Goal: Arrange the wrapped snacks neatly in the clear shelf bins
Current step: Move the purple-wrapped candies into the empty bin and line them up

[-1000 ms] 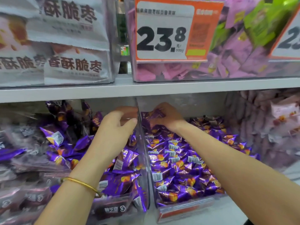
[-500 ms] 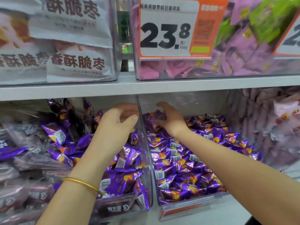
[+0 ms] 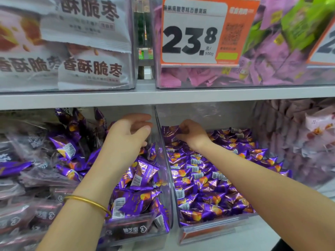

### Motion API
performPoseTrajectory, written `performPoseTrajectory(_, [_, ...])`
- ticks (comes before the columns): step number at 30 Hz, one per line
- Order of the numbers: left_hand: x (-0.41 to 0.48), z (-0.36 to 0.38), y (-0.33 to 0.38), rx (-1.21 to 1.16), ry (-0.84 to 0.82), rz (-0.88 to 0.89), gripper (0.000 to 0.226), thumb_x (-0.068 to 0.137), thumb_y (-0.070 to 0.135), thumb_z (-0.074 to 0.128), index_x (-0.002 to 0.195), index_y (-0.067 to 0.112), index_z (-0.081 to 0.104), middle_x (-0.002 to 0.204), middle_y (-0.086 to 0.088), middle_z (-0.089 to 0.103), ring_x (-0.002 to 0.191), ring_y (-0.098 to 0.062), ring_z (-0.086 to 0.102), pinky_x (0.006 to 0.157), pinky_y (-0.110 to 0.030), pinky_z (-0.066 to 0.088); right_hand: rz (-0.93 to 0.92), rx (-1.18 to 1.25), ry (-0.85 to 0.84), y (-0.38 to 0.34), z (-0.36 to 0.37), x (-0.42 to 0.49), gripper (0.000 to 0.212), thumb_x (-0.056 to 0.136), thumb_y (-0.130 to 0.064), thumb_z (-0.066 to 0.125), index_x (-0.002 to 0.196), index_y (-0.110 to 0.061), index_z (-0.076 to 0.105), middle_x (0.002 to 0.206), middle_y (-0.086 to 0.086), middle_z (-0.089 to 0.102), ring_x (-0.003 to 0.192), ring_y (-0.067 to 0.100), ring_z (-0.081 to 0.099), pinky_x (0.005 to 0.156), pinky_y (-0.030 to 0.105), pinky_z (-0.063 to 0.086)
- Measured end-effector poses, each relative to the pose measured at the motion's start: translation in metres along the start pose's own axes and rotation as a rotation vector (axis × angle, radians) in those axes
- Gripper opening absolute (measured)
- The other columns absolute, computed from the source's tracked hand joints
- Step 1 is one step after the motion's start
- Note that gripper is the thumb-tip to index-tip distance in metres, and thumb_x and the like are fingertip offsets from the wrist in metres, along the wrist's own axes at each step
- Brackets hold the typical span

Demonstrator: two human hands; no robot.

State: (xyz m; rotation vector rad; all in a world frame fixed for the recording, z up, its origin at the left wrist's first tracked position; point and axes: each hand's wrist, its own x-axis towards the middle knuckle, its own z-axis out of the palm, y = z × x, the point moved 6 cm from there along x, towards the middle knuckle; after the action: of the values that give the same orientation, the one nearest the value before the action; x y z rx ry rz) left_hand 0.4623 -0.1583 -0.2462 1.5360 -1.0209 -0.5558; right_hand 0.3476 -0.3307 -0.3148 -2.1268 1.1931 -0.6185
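Well back over the bins (image 3: 208,230), left hand (image 3: 129,135) loose and empty, right hand (image 3: 193,135) tight on a purple snack (image 3: 170,133).

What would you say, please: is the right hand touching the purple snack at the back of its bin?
Touching. The head view shows the right hand pinching the purple snack at its top corner, with no gap.

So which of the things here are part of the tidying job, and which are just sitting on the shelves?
In the job: right hand pinching a purple snack; left hand, nothing visible in it; left clear bin and right clear bin, both full of the same snacks.

Just there: price tag; white bags; pink packets; green packets; gold bangle.
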Motion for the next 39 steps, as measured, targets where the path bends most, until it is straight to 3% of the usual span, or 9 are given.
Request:
performPoseTrajectory(5, [0.002, -0.008, 0.000, -0.029, 0.042, 0.015, 0.025, 0.092, 0.004, 0.049, 0.100, 0.025, 0.060, 0.099, 0.005, 0.067, 0.078, 0.000, 0.062, 0.070, -0.019, 0.054, -0.009, -0.069, -0.028, -0.005, -0.004, -0.002, 0.026, 0.090, -0.022, 0.061, 0.110, -0.007, 0.058, 0.100, 0.006, 0.060, 0.092, 0.021, 0.056, 0.080, 0.029, 0.045])
performPoseTrajectory(15, [0.002, -0.019, -0.002, -0.048, 0.094, -0.006, 0.023, 0.093, 0.002, 0.048, 0.103, 0.019, 0.059, 0.099, 0.001, 0.066, 0.082, -0.010, 0.060, 0.078, -0.030, 0.053, 0.029, -0.108, -0.036, -0.008, -0.004, -0.005, 0.022, 0.093, -0.019, 0.056, 0.093, 0.001, 0.065, 0.092, 0.019, 0.068, 0.069, 0.022, 0.057, 0.069, 0.034, 0.049])
performPoseTrajectory(20, [0.003, -0.028, -0.006, 0.015, 0.110, 0.006, 0.024, 0.091, 0.001, 0.049, 0.105, 0.017, 0.060, 0.097, 0.002, 0.066, 0.080, -0.013, 0.061, 0.072, -0.028, 0.054, 0.045, -0.052, 0.009, -0.009, -0.013, -0.009, 0.026, 0.086, -0.017, 0.067, 0.106, -0.006, 0.055, 0.100, 0.008, 0.059, 0.085, 0.021, 0.055, 0.073, 0.030, 0.048])
performPoseTrajectory(24, [-0.002, -0.037, -0.004, 0.227, 0.060, 0.074, 0.024, 0.087, 0.002, 0.057, 0.094, 0.023, 0.064, 0.090, 0.008, 0.067, 0.078, -0.006, 0.061, 0.075, -0.022, 0.051, -0.073, -0.017, 0.042, -0.036, -0.029, -0.034, 0.018, 0.083, -0.012, 0.066, 0.098, -0.009, 0.057, 0.094, 0.006, 0.062, 0.084, 0.020, 0.059, 0.064, 0.021, 0.045])
performPoseTrajectory(28, [-0.015, -0.037, -0.011, 0.626, -0.114, 0.089, 0.022, 0.083, 0.013, 0.066, 0.103, 0.021, 0.069, 0.095, 0.005, 0.062, 0.086, -0.010, 0.058, 0.084, -0.026, 0.046, -0.294, 0.163, 0.045, -0.084, -0.042, -0.090, 0.013, 0.081, -0.007, 0.066, 0.088, -0.016, 0.062, 0.078, -0.005, 0.060, 0.063, 0.006, 0.053, 0.059, 0.010, 0.040])
performPoseTrajectory(31, [-0.021, -0.033, -0.021, 0.904, -0.228, 0.073, 0.029, 0.082, 0.021, 0.067, 0.111, 0.021, 0.066, 0.104, -0.001, 0.057, 0.101, -0.019, 0.054, 0.090, -0.030, 0.044, -0.552, -0.173, 0.017, -0.124, -0.035, -0.121, 0.015, 0.082, -0.023, 0.067, 0.096, -0.025, 0.066, 0.084, -0.011, 0.059, 0.083, 0.009, 0.049, 0.077, 0.020, 0.040])
performPoseTrajectory(34, [-0.025, -0.031, -0.023, 1.013, -0.267, 0.070, 0.028, 0.082, 0.025, 0.066, 0.110, 0.021, 0.066, 0.108, 0.000, 0.056, 0.105, -0.022, 0.053, 0.090, -0.040, 0.046, -0.665, -0.688, -0.081, -0.141, -0.003, -0.123, 0.039, 0.084, -0.050, 0.058, 0.116, -0.028, 0.059, 0.103, -0.010, 0.062, 0.105, 0.018, 0.040, 0.080, 0.032, 0.030])
performPoseTrajectory(36, [-0.026, -0.030, -0.027, 1.065, -0.290, 0.059, 0.027, 0.082, 0.027, 0.066, 0.109, 0.018, 0.065, 0.108, -0.003, 0.051, 0.104, -0.024, 0.053, 0.089, -0.040, 0.045, -0.650, -0.830, -0.134, -0.146, 0.012, -0.119, 0.044, 0.081, -0.054, 0.059, 0.113, -0.024, 0.058, 0.100, -0.005, 0.062, 0.107, 0.021, 0.041, 0.076, 0.033, 0.024])
performPoseTrajectory(39, [-0.028, -0.030, -0.030, 1.109, -0.289, 0.016, 0.027, 0.082, 0.030, 0.067, 0.105, 0.018, 0.061, 0.107, -0.004, 0.048, 0.104, -0.026, 0.051, 0.089, -0.039, 0.045, -0.640, -0.841, -0.197, -0.148, 0.021, -0.116, 0.028, 0.078, -0.044, 0.068, 0.094, -0.023, 0.059, 0.079, -0.005, 0.050, 0.103, 0.021, 0.044, 0.075, 0.033, 0.026])
